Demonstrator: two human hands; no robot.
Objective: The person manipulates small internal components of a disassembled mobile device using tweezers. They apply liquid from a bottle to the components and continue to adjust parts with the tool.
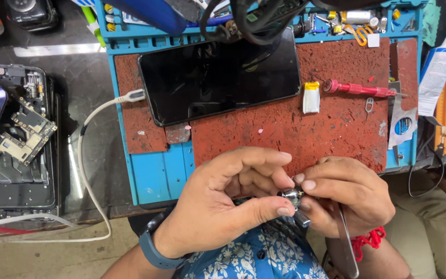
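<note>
Low in the centre of the frame I see a small silvery metal part [290, 195] pinched between both hands, just above a blue floral shirt [254, 256]. My left hand [223, 199] clamps it with thumb and fingertips; my right hand [347, 194] grips it from the other side and also holds metal tweezers [348, 248] pointing down. Above them lies a red work mat [305, 129] with a dark phone [220, 75] on a white cable [86, 170], a small yellow-topped battery [311, 97] and a red screwdriver [360, 89]. An opened phone [19, 144] sits at the left.

Dark worktable [86, 77], blue repair mat [156, 173] on it, opened phone [19, 139], white cable [86, 175]
</note>
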